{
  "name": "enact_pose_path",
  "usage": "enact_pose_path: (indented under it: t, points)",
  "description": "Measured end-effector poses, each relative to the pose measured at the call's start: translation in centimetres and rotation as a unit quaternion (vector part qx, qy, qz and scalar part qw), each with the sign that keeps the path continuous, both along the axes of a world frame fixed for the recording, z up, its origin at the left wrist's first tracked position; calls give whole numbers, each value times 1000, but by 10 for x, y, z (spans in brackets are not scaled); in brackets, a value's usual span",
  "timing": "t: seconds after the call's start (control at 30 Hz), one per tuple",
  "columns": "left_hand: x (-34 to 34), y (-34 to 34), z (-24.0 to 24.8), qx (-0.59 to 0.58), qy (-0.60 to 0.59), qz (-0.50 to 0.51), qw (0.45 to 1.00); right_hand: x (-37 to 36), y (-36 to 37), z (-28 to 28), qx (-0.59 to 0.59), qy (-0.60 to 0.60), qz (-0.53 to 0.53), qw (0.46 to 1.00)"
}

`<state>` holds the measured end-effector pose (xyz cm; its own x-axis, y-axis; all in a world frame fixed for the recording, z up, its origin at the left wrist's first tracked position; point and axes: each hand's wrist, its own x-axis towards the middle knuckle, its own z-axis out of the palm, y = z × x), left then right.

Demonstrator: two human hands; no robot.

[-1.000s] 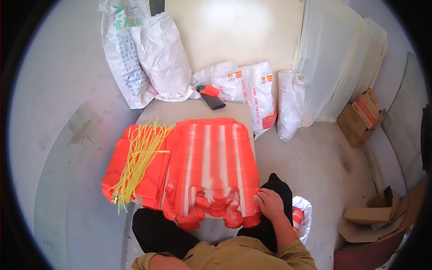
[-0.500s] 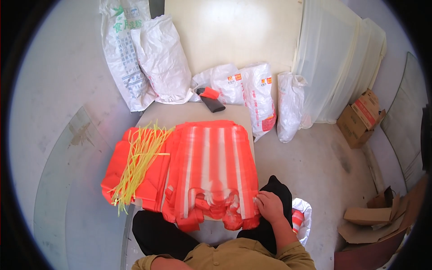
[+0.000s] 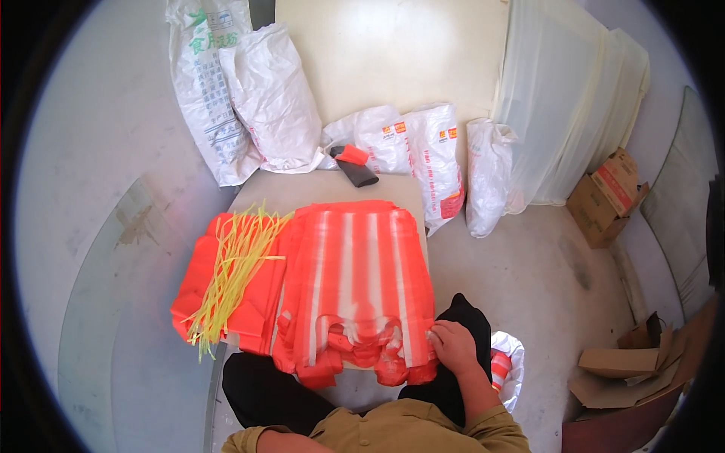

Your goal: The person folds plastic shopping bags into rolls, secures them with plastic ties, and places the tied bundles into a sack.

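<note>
A flat stack of red-and-white striped plastic bags (image 3: 362, 257) lies before me, cut-out handles toward my lap. My right hand (image 3: 455, 346) is at the stack's near right edge, over my knee. Its bent fingers and thumb close on the edge of the bags; how many layers lie between them I cannot make out. My left forearm (image 3: 291, 443) shows at the lower edge, but its hand is out of view. Left of the stack, a bundle of yellow strips (image 3: 240, 272) rests across folded red plastic bags (image 3: 198, 291).
The pale table (image 3: 264, 192) holds a black-and-red object (image 3: 355, 167) at its far side. White woven sacks (image 3: 276, 98) stand behind it. On my right are a white sack (image 3: 517, 362) holding red-and-white plastic, a cardboard box (image 3: 600, 204) and flattened cardboard (image 3: 623, 370).
The view has shifted very slightly. My right hand stays at the edge of the bag stack, and nothing else has visibly moved.
</note>
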<state>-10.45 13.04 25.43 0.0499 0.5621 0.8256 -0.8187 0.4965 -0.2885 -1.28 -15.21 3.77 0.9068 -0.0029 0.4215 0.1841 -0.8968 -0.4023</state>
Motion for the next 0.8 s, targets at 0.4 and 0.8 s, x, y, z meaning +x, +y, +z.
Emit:
enact_pose_path:
  t: [0.4,0.8]
  points:
    - [9,-2,-13,-14,-34,83,996,-1,4,6,2,12,-3,1000]
    - [9,0,-18,-35,-60,167,984,2,1,0,-8,19,1,1000]
